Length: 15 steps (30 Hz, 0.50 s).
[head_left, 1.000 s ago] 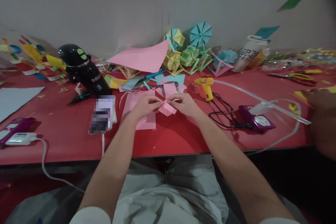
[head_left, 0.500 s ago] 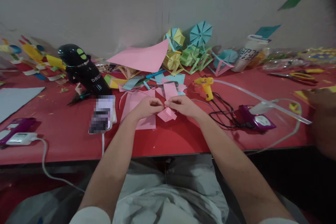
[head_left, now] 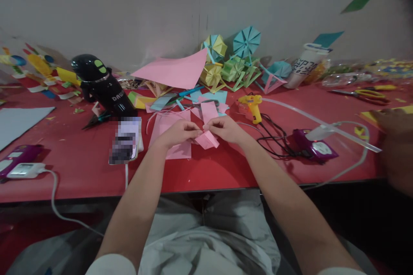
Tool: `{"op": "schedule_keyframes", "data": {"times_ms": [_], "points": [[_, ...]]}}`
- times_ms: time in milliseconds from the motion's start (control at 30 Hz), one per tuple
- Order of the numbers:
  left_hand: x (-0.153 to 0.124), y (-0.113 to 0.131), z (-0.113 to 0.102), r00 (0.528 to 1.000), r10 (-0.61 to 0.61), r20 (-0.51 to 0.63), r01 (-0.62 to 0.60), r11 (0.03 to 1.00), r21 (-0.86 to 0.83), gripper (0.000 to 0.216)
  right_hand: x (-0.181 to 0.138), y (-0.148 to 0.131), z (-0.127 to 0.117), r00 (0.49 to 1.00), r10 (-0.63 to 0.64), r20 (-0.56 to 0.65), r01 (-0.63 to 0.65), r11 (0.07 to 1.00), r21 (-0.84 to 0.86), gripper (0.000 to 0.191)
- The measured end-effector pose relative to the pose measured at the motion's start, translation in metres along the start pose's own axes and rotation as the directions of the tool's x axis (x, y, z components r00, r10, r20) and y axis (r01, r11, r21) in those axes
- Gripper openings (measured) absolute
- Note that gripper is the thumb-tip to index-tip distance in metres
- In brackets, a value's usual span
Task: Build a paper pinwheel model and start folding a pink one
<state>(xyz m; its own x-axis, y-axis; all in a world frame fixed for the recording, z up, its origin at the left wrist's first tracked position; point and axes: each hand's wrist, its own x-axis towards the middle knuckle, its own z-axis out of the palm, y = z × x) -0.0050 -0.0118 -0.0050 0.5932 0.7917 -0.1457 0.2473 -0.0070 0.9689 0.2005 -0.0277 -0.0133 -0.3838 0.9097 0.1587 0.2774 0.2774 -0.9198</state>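
Note:
Between my two hands is a small piece of folded pink paper (head_left: 208, 140), held just above the red table. My left hand (head_left: 182, 132) pinches its left side, and my right hand (head_left: 226, 129) pinches its upper right side; the fingertips nearly meet. Larger pink paper sheets (head_left: 178, 151) lie flat under and beside my left hand. A pink paper strip (head_left: 209, 111) lies just beyond the fingertips, over blue paper scraps and a pair of scissors that are partly covered.
A yellow glue gun (head_left: 252, 106) with a black cord lies to the right, near a purple power socket (head_left: 314, 146). Left are a phone (head_left: 126, 142) and a black bottle (head_left: 103, 86). Folded paper umbrellas (head_left: 247, 45) stand behind. Another person's hand (head_left: 395, 124) is at far right.
The folded pink paper has turned in my fingers and now shows a flatter, more box-like face. Both hands have stayed nearly in place.

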Motion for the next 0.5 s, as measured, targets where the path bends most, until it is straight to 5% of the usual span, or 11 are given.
{"op": "schedule_keyframes", "data": {"times_ms": [133, 267, 500], "points": [[0.003, -0.004, 0.002, 0.993, 0.067, -0.100, -0.063, 0.997, 0.047, 0.019, 0.001, 0.001, -0.001, 0.999, -0.011, -0.036, 0.010, 1.000, -0.012, 0.034], [0.004, -0.002, 0.007, 0.945, 0.196, -0.263, -0.196, 0.980, 0.028, 0.021, 0.006, 0.008, -0.002, 0.979, -0.044, -0.198, 0.039, 0.999, -0.033, 0.034], [0.006, -0.001, 0.012, 0.902, 0.305, -0.305, -0.288, 0.952, 0.102, 0.021, 0.008, 0.014, 0.000, 0.928, -0.106, -0.357, 0.103, 0.994, -0.027, 0.031]]}}
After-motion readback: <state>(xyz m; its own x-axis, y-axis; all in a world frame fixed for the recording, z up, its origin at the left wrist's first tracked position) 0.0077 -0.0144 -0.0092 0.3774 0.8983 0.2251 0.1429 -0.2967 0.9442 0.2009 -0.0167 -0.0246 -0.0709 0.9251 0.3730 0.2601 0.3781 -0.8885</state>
